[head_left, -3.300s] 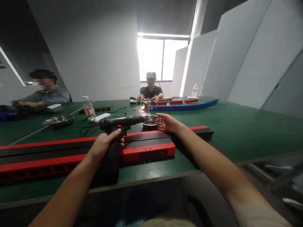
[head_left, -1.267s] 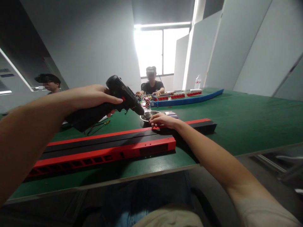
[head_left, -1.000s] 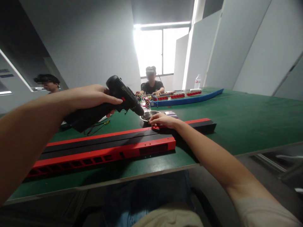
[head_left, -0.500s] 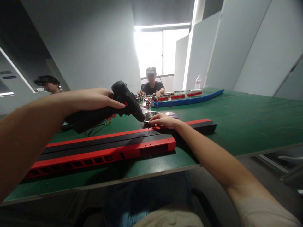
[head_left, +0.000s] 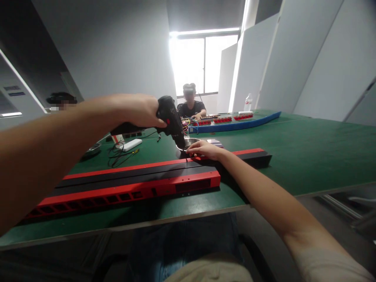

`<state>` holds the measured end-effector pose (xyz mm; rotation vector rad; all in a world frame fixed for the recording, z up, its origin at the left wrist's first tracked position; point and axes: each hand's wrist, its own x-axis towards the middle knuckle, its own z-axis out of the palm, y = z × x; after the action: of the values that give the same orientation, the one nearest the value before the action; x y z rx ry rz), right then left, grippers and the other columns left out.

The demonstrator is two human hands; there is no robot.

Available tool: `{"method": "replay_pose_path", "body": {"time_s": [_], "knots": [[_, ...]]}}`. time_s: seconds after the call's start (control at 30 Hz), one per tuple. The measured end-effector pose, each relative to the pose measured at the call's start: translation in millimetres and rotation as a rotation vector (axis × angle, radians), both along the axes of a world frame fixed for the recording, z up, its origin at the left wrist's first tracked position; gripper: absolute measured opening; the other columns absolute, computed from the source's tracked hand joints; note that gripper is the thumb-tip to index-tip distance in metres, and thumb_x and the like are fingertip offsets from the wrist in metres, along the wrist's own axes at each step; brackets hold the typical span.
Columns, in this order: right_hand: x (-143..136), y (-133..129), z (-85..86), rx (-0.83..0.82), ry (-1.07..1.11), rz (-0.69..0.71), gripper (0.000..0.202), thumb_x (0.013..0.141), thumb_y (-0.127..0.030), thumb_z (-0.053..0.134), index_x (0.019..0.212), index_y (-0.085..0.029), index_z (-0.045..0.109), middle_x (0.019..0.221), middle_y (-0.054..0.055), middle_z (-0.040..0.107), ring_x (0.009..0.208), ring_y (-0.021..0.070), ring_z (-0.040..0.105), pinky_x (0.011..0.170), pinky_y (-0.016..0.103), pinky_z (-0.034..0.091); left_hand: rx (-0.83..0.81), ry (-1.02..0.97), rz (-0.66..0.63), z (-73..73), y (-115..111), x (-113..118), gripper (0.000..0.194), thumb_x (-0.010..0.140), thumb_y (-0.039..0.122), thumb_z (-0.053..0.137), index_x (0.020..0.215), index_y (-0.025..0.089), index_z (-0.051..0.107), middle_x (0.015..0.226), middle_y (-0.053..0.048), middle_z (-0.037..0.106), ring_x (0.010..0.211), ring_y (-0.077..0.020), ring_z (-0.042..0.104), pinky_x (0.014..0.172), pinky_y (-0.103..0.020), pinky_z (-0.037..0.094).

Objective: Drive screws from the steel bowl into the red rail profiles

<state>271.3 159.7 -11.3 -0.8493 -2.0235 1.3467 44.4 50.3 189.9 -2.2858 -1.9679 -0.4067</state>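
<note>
Gripping matte black drill [head_left: 172, 122], left hand [head_left: 141, 109]; right hand [head_left: 202, 149] curled over boxy red-black bar [head_left: 147, 176], grasp unclear.

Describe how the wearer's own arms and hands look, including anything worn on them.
The left hand and right hand are ungloved, with no watch or bracelet showing at either wrist. Both the left forearm and right forearm are bare. A plain, pale beige sleeve shows on the right upper arm, ending near the elbow; the left sleeve is out of view.
</note>
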Motion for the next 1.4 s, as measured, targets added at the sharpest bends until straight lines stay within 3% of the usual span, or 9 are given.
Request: {"method": "replay_pose_path", "body": {"time_s": [0.1,0.17,0.27,0.4,0.67,0.93,1.17,1.27,1.4], "knots": [[-0.1,-0.7,0.8,-0.003,-0.003,-0.006,0.019,0.083,-0.032,0.074,0.09,-0.014,0.077,0.077,0.007,0.071,0.058,0.0104,0.057,0.048,0.02,0.042,0.056,0.471,0.02,-11.0,0.8,15.1,0.058,0.06,0.055,0.082,0.104,0.018,0.075,0.091,-0.014,0.069,0.089,-0.0329,0.063,0.08,-0.038,0.043],[-0.7,-1.6,1.1,-0.02,0.006,-0.015,0.019,0.083,-0.031,0.074,0.09,-0.014,0.077,0.077,0.007,0.071,0.059,0.0106,0.058,0.048,0.02,0.043,0.141,0.56,0.038,-18.2,2.2,20.2,0.059,0.066,0.056,0.077,0.109,0.016,0.072,0.093,-0.017,0.069,0.088,-0.0346,0.063,0.079,-0.041,0.043],[-1.9,-2.2,0.8,-0.04,0.021,-0.016,0.017,0.084,-0.031,0.073,0.088,-0.015,0.076,0.076,0.007,0.07,0.059,0.0107,0.057,0.048,0.02,0.044,0.22,0.505,-0.015,-24.0,5.3,22.0,0.063,0.076,0.067,0.061,0.116,0.018,0.069,0.09,-0.017,0.069,0.086,-0.0338,0.063,0.078,-0.042,0.042],[-2.6,-2.6,0.9,-0.028,0.031,-0.017,0.016,0.084,-0.031,0.072,0.086,-0.015,0.074,0.075,0.006,0.068,0.058,0.0103,0.057,0.047,0.02,0.042,0.233,0.426,-0.022,-23.3,8.2,22.1,0.082,0.074,0.083,0.051,0.122,0.02,0.067,0.096,-0.018,0.07,0.093,-0.0338,0.063,0.084,-0.043,0.039],[-2.4,-5.1,3.1,0.003,-0.001,-0.026,0.02,0.085,-0.035,0.072,0.086,-0.014,0.072,0.075,0.005,0.065,0.059,0.0108,0.058,0.049,0.022,0.043,0.252,0.481,0.003,-22.4,13.9,24.2,0.071,0.077,0.074,0.058,0.116,0.016,0.069,0.089,-0.016,0.068,0.091,-0.0322,0.064,0.082,-0.039,0.039],[-3.1,-5.7,4.3,0.003,-0.028,-0.024,0.02,0.087,-0.032,0.069,0.09,-0.013,0.073,0.075,0.005,0.064,0.062,0.0108,0.057,0.051,0.022,0.044,0.289,0.463,-0.014,-23.9,13.1,27.8,0.062,0.078,0.067,0.065,0.106,0.012,0.071,0.084,-0.019,0.066,0.089,-0.0349,0.064,0.082,-0.045,0.04],[-4.9,-10.5,5.2,-0.026,-0.025,-0.043,0.02,0.086,-0.032,0.068,0.091,-0.013,0.07,0.074,0.005,0.064,0.059,0.0105,0.055,0.051,0.022,0.043,0.272,0.406,-0.043,-24.8,11.3,32.1,0.062,0.084,0.061,0.066,0.105,0.004,0.069,0.091,-0.021,0.066,0.102,-0.0387,0.063,0.091,-0.049,0.037],[-7.1,-13.5,11.8,0.024,-0.114,-0.03,0.021,0.088,-0.033,0.064,0.09,-0.013,0.069,0.074,0.005,0.064,0.059,0.0109,0.054,0.053,0.023,0.042,0.248,0.362,-0.033,-25.7,10.6,37.0,0.053,0.086,0.052,0.07,0.101,0.002,0.069,0.097,-0.024,0.067,0.11,-0.041,0.06,0.096,-0.048,0.033],[2.7,-12.0,24.5,0.212,-0.41,-0.009,0.026,0.091,-0.037,0.059,0.084,-0.014,0.069,0.074,0.006,0.065,0.058,0.0125,0.053,0.054,0.025,0.04,0.263,0.397,0.001,-26.8,8.2,42.4,0.037,0.082,0.032,0.076,0.1,0.001,0.069,0.102,-0.026,0.068,0.109,-0.0392,0.062,0.095,-0.045,0.035]]}}
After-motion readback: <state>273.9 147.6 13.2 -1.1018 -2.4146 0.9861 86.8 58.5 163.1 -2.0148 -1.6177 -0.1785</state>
